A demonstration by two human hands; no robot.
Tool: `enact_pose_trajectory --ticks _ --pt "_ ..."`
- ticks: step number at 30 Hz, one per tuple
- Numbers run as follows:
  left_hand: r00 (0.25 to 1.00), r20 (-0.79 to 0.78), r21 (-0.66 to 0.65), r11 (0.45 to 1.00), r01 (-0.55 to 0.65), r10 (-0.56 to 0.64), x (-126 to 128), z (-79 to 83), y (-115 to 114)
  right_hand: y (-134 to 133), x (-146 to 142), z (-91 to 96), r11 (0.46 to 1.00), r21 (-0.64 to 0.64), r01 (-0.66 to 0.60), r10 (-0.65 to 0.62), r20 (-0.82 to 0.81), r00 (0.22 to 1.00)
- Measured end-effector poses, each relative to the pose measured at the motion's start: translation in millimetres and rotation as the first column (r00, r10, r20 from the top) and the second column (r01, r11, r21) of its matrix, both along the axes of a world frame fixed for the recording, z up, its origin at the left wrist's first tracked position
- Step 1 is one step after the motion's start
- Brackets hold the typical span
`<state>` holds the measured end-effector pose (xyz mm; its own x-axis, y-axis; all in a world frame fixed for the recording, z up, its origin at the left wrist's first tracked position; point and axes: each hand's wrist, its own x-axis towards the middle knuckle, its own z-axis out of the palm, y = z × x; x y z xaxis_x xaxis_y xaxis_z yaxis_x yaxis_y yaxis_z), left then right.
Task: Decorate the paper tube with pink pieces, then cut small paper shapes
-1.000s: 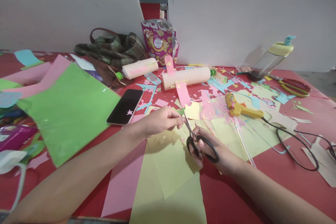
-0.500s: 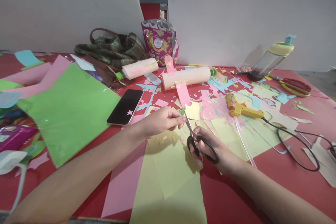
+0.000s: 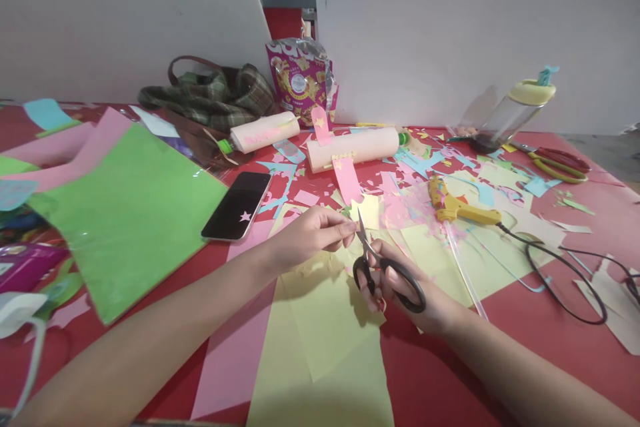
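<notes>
My right hand (image 3: 395,273) holds black-handled scissors (image 3: 407,290), thumb and fingers in the loops. Their blades point away from me, the tips beside the fingertips of my left hand (image 3: 327,230). That left hand is closed in a pinch; whatever lies between thumb and finger is too small to make out. Both hands hover above yellow paper sheets (image 3: 330,327). Just beyond the blades lies a small yellow paper piece (image 3: 369,211). A pink paper strip (image 3: 346,179) with a yellow star leans from a paper-wrapped tube (image 3: 357,148).
On the left are a green sheet (image 3: 130,213) and a phone (image 3: 237,205) bearing a pink star. To the right lies a yellow glue gun (image 3: 463,207) with a trailing cord. Paper scraps (image 3: 415,160), a snack bag (image 3: 303,80) and a clear bottle (image 3: 515,117) sit farther back.
The scissors' handles have spread wider and the blades have parted a little. My left hand stays pinched in nearly the same spot. The view has shifted slightly.
</notes>
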<state>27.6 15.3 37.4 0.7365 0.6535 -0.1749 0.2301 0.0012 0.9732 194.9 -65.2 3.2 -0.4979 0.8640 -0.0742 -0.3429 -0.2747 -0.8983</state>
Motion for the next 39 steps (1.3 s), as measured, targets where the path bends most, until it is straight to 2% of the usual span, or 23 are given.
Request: enact_pose_trajectory --ticks 6,10,13,16,21,26,39 --pt "0.999 -0.013 0.033 0.999 -0.037 0.037 -0.3 2.9 -1.9 -1.3 -0.6 -0.2 0.997 -0.046 0.066 -0.063 0.065 0.996" --pt "0.993 -0.113 0.100 0.994 -0.033 0.045 0.1 4.6 -3.5 2.1 -3.1 1.1 0.970 -0.060 0.235 -0.234 0.029 0.972" --pt "0.969 -0.245 0.149 0.987 0.058 -0.020 2.7 6.0 -6.5 5.0 -4.0 2.4 0.923 -0.055 0.381 -0.380 0.021 0.925" --pt "0.947 -0.311 0.197 0.969 0.151 -0.085 6.0 7.1 -10.4 6.1 -3.8 3.3 0.888 -0.029 0.458 -0.456 0.066 0.888" --pt "0.941 -0.295 0.221 0.947 0.235 -0.164 8.5 3.5 -14.4 5.0 -3.8 3.2 0.899 -0.017 0.437 -0.433 0.097 0.896" --pt "0.934 -0.305 0.238 0.934 0.265 -0.187 8.3 -0.5 -15.7 3.9 -3.3 2.8 0.908 -0.005 0.419 -0.417 0.082 0.905" --pt "0.973 -0.208 0.194 0.971 0.138 -0.097 13.3 -0.7 -20.7 3.6 -4.0 3.9 0.868 0.007 0.496 -0.494 0.088 0.865"
